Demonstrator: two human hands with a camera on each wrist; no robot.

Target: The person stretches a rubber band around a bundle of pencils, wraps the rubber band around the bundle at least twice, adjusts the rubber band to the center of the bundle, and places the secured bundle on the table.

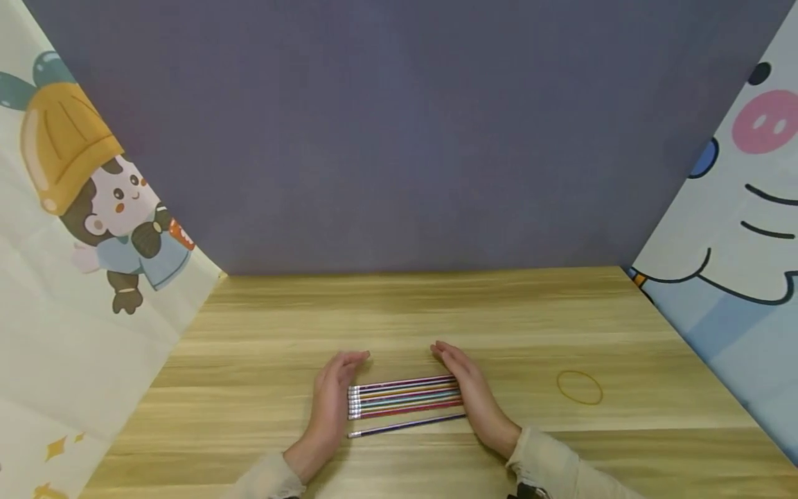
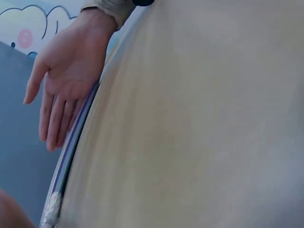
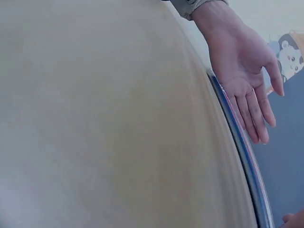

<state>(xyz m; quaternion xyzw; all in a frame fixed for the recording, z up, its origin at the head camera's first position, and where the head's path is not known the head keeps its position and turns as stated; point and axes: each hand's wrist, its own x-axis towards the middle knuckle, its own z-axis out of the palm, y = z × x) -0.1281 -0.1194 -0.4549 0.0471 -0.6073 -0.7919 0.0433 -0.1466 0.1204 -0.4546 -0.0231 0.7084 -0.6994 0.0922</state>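
Observation:
Several striped pencils [image 1: 405,398] lie side by side on the table, their eraser ends lined up on the left. One dark pencil [image 1: 408,425] lies apart, a little nearer to me and slightly slanted. My left hand [image 1: 329,402] stands on edge at the eraser ends, palm turned inward, fingers straight. Facing it, my right hand [image 1: 476,398] stands at the other ends, its fingers extended and covering those tips in the head view. Each wrist view shows the opposite palm, flat, with the left one [image 3: 242,78] and the right one [image 2: 71,71] beside the pencils.
A yellow rubber band [image 1: 580,387] lies on the wooden table [image 1: 424,312] to the right of my right hand. A grey panel [image 1: 399,138] rises at the table's back edge. Cartoon-printed sheets [image 1: 56,346] flank both sides.

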